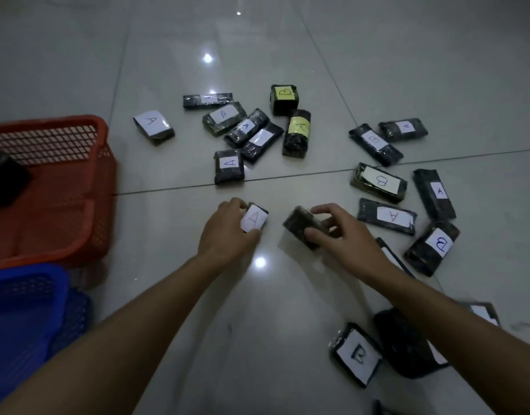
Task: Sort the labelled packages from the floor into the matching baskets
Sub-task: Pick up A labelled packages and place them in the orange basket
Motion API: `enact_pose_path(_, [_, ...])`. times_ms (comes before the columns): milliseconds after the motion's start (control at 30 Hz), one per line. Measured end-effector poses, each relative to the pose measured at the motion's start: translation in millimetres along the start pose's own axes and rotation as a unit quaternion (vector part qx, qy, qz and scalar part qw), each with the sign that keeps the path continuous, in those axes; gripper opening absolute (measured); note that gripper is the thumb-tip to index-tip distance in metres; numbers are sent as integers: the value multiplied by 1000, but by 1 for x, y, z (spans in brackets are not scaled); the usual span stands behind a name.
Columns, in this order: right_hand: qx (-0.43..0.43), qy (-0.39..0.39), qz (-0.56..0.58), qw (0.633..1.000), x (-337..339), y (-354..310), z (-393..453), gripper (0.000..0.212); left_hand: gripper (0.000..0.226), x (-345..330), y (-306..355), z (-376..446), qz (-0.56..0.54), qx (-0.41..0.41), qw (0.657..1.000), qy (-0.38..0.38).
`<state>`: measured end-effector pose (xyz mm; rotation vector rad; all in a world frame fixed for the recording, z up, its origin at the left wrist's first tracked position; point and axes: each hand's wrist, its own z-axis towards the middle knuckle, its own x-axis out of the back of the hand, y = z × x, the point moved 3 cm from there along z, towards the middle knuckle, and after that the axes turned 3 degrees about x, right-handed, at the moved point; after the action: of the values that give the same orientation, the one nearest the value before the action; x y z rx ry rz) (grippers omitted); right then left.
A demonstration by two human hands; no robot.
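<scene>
— Glossy grey floor, dim light. What do the hands have?

— Left hand, mid-frame, pinches an A pack by its sides, label up. Right hand curls round a dark pack, tilted, label hidden.

— Where do they go?

— Red basket sits at left, holding one dark pack; blue basket is lower left. I see no letters on either.

— Advice?

— Probably turn the right pack until its label shows before committing. Lift both clear of the floor, then drop each low inside its basket. More packs lie scattered above and right, like the B pack lower right.
</scene>
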<state>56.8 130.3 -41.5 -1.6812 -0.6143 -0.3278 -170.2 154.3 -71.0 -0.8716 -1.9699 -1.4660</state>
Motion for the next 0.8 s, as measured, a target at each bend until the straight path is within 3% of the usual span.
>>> enact_pose_path(133, [-79, -61, 195, 976, -12, -10, -2, 22, 35, 16, 1, -37, -63, 29, 997, -31])
enact_pose_path(333, [-75, -148, 238, 957, -47, -90, -1, 27, 35, 84, -19, -103, -228, 60, 972, -15])
enact_pose_path(400, [-53, -176, 247, 951, -70, -120, -1, 26, 36, 109, -35, -133, -228, 58, 972, -7])
enact_pose_path(567, [-11, -285, 177, 942, -152, -199, -5, 24, 41, 175, -102, -204, -79, 67, 994, -31])
enact_pose_path(667, [-9, -335, 113, 935, -209, -257, -11, 24, 39, 207, -154, -240, -119, 110, 987, -1])
enact_pose_path(800, [25, -404, 16, 914, -254, -307, -24, 38, 38, 222, -190, -266, -145, 137, 980, -24])
